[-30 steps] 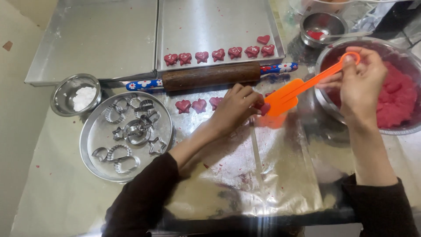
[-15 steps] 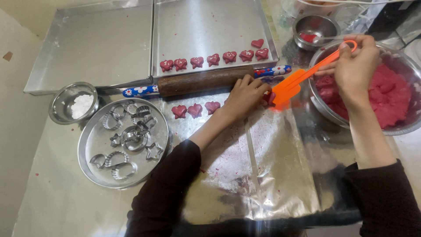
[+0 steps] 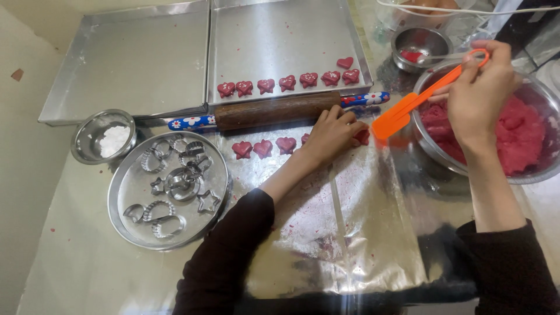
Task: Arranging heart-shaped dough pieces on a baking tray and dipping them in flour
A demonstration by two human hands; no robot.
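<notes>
The tabletop (image 3: pixel 76 268) is covered in shiny foil sheeting, dusted with flour and flecked with red crumbs near the middle; a pale wall runs along its left edge. Two rectangular metal baking trays lie side by side at the far end; the left tray (image 3: pixel 125 58) is bare, the right tray (image 3: pixel 280 41) carries seven red heart-shaped dough pieces (image 3: pixel 266 86), six in a row and one above the right end. One large steel mixing bowl (image 3: pixel 434 151) at the right holds a rough mass of red dough (image 3: pixel 519 134). One round steel plate (image 3: pixel 131 201) at the left holds a loose heap of metal cookie cutters (image 3: pixel 181 181), stars and scalloped rings among them; their number cannot be told. One wooden rolling pin (image 3: pixel 274 109) with blue flowered handles lies just before the trays. Two small steel bowls: one (image 3: pixel 87 146) with white flour at the left, one (image 3: pixel 420 44) at the far right. Three cut hearts (image 3: pixel 263 148) lie clear on the foil beside the left hand (image 3: pixel 332 134), which is curled palm down over further red pieces, fingertips touching them; the right hand (image 3: pixel 481 93) is closed around the looped handle of one orange silicone spatula (image 3: pixel 408 108), its blade hanging over the bowl's near rim.
</notes>
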